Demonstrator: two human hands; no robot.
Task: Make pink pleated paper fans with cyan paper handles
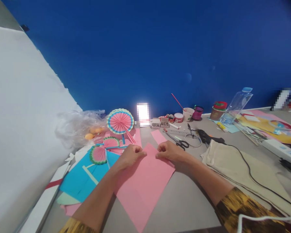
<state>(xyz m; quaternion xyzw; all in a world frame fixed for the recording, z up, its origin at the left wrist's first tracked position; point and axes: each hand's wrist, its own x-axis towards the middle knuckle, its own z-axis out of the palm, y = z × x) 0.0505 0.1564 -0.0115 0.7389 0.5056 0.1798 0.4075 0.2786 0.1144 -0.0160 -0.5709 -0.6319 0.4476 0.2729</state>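
A large sheet of pink paper (pixel 145 184) lies turned cornerwise on the grey table, one corner pointing toward me. My left hand (pixel 133 155) pinches its upper left edge near the far corner. On the other side of that corner, my right hand (pixel 168 151) pinches the upper right edge between thumb and fingers. Beyond the sheet lies a narrow pink paper strip (pixel 158 137). A round folded paper fan (pixel 120 121) in pink, blue and cream stands behind my left hand, with a smaller pink and green fan (pixel 99 153) nearer me.
Scissors (pixel 181 143), a ruler (pixel 177 131) and a black glue gun (pixel 207 137) lie beyond my right hand. A beige cloth (pixel 235 161) with a black cable across it is at right. Blue paper (pixel 81 181) lies left; a plastic bottle (pixel 236 106) leans at the back.
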